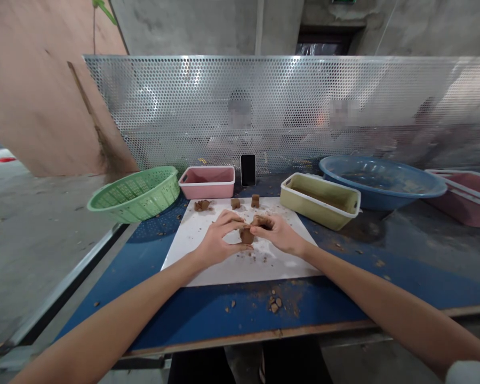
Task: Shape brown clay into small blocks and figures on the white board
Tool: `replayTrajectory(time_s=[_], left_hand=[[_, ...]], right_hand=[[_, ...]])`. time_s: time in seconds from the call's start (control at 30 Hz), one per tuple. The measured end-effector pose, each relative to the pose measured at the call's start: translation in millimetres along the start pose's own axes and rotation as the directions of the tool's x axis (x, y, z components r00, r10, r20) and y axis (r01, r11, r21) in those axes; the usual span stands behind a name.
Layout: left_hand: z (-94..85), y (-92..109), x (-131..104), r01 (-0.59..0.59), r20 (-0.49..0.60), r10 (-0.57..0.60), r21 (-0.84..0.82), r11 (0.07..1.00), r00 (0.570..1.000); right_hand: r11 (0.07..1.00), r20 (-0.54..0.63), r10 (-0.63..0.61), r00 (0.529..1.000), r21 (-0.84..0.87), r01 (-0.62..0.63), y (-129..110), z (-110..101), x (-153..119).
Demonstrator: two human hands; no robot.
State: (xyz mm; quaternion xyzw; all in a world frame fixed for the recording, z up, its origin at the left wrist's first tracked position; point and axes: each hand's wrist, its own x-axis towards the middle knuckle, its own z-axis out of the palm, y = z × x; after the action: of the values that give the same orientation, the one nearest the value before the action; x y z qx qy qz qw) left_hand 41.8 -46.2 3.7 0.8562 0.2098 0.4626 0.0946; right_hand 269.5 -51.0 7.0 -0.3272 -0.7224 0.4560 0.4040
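Both hands meet over a white board (pixel 196 234) on the blue table. My left hand (pixel 220 237) and my right hand (pixel 278 232) pinch a small brown clay lump (pixel 246 235) between their fingertips, just above the board. Three more clay pieces lie at the board's far edge: a crumbly one (pixel 202 205) and two small blocks (pixel 235 203) (pixel 255 200). Clay crumbs are scattered around the hands.
A green basket (pixel 134 194) stands at the left, a pink tub (pixel 207 182) and a black phone (pixel 248 169) behind the board. A yellow-green tub (pixel 320 201), a blue basin (pixel 380 181) and a pink tray (pixel 468 194) sit to the right. Perforated metal screen behind. Clay crumbs (pixel 275 304) near the front edge.
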Motion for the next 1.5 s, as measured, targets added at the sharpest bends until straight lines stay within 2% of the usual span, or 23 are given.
replayTrajectory(time_s=[0.1, 0.23, 0.4, 0.53, 0.77, 0.93, 1.07, 1.27, 1.37, 1.5], left_hand=[[1.0, -2, -1, -0.031, -0.027, 0.032, 0.017, 0.999, 0.999], [0.7, -3, -1, -0.127, -0.05, 0.129, 0.033, 0.991, 0.99], [0.6, -4, 0, -0.187, -0.027, 0.189, 0.054, 0.981, 0.982], [0.9, -4, 0, -0.168, -0.001, 0.168, 0.059, 0.984, 0.986], [1.0, -10, -3, -0.108, 0.018, 0.107, 0.137, 0.985, 0.994], [0.2, -9, -5, -0.011, 0.012, 0.009, 0.171, 0.985, 1.0], [0.4, -8, -5, -0.036, 0.013, 0.034, 0.183, 0.982, 0.999], [1.4, -5, -4, -0.022, 0.0, 0.023, 0.182, 0.983, 1.0], [2.0, -3, -4, 0.009, -0.028, -0.005, 0.149, 0.989, 1.0], [2.4, -2, -5, 0.055, -0.057, -0.049, 0.108, 0.993, 0.997]], right_hand=[[1.0, 0.0, 0.013, 1.0, 0.001, -0.013, -1, 3, 0], [0.999, 0.021, 0.031, 0.999, 0.01, -0.032, 0, 5, 0], [1.0, 0.053, 0.023, 0.998, 0.011, -0.024, 1, 3, -1], [0.999, 0.107, 0.006, 0.994, 0.031, -0.01, 5, 0, -1], [1.0, 0.073, -0.019, 0.997, -0.006, 0.02, 9, -5, 0], [0.98, 0.003, -0.099, 0.995, -0.17, 0.098, 10, -8, 0], [0.924, -0.012, -0.213, 0.977, -0.326, 0.198, 4, -9, -1], [0.868, -0.008, -0.279, 0.96, -0.429, 0.249, -3, -7, -4], [0.897, -0.052, -0.256, 0.965, -0.385, 0.217, 3, -5, -4], [0.981, -0.095, -0.133, 0.987, -0.155, 0.117, 11, -3, -3]])
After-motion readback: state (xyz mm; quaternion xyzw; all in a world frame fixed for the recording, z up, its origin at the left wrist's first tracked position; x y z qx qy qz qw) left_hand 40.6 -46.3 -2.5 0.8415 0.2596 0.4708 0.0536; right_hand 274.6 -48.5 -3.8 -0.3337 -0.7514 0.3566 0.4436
